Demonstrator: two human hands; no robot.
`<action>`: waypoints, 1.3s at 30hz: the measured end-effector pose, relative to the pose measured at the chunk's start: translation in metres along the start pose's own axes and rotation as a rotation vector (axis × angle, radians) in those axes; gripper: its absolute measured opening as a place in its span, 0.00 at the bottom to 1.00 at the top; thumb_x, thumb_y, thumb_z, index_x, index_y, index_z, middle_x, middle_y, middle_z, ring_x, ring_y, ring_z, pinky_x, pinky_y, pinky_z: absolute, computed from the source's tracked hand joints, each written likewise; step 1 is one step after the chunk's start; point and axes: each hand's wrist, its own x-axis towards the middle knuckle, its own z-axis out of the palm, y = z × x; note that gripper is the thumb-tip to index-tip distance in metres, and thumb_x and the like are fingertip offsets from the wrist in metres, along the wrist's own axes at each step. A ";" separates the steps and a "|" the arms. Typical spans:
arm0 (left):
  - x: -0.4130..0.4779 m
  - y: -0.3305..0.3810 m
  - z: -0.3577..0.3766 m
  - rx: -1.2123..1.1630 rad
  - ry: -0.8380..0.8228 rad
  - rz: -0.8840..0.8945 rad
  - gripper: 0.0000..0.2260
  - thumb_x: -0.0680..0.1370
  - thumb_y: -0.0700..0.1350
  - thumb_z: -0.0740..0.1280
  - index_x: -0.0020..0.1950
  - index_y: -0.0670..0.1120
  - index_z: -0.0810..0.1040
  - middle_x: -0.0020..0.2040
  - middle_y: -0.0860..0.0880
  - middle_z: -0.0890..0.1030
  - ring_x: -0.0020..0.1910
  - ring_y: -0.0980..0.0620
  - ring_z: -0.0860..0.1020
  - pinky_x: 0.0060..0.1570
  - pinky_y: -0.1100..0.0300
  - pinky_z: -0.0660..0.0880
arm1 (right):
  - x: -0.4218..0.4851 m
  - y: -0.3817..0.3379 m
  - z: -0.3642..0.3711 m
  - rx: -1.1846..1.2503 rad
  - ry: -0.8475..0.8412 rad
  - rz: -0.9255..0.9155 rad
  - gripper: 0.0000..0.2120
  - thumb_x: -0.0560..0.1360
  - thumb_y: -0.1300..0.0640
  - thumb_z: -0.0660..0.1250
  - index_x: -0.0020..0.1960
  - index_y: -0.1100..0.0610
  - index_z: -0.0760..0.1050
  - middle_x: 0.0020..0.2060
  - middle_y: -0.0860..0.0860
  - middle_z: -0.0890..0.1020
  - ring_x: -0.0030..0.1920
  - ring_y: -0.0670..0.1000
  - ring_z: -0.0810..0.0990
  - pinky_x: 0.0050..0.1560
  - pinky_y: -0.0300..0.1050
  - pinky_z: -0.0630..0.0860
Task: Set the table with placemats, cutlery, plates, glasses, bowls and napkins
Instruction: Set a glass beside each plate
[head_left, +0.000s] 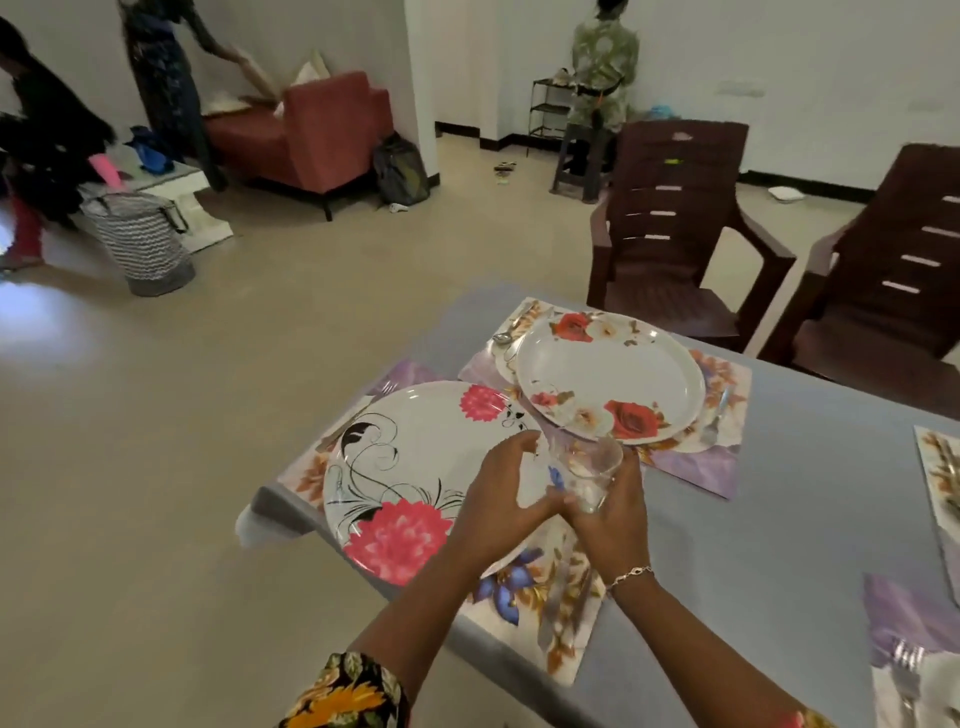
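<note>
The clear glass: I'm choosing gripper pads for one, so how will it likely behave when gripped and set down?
Probably rigid but fragile: the glass looks thin-walled and transparent. Likely slippery, its wall being smooth; the right hand wraps round it. Being round, it could roll if laid sideways on the table.

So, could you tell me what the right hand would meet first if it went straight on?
Probably the rose plate: the right hand, gripping the glass, points at its near rim, though height is unclear.
</note>
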 end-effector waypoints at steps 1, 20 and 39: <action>0.006 -0.008 -0.002 0.045 -0.010 -0.006 0.34 0.69 0.62 0.64 0.71 0.50 0.63 0.68 0.52 0.69 0.67 0.57 0.66 0.63 0.67 0.61 | 0.008 0.002 -0.003 -0.019 0.034 -0.004 0.42 0.59 0.42 0.71 0.68 0.59 0.62 0.62 0.54 0.72 0.61 0.52 0.71 0.58 0.42 0.68; 0.074 -0.066 -0.016 0.378 -0.228 0.151 0.31 0.76 0.62 0.56 0.70 0.42 0.67 0.66 0.45 0.72 0.67 0.47 0.68 0.67 0.57 0.61 | 0.059 0.038 0.014 -0.212 0.233 0.181 0.40 0.59 0.45 0.72 0.66 0.60 0.65 0.58 0.55 0.74 0.57 0.54 0.74 0.54 0.45 0.72; 0.065 -0.067 0.030 0.804 -0.666 0.674 0.27 0.59 0.65 0.71 0.52 0.51 0.82 0.55 0.50 0.82 0.60 0.47 0.78 0.65 0.47 0.68 | 0.069 0.042 0.020 -0.191 0.332 0.267 0.40 0.59 0.46 0.72 0.66 0.60 0.64 0.54 0.50 0.72 0.53 0.49 0.72 0.51 0.41 0.71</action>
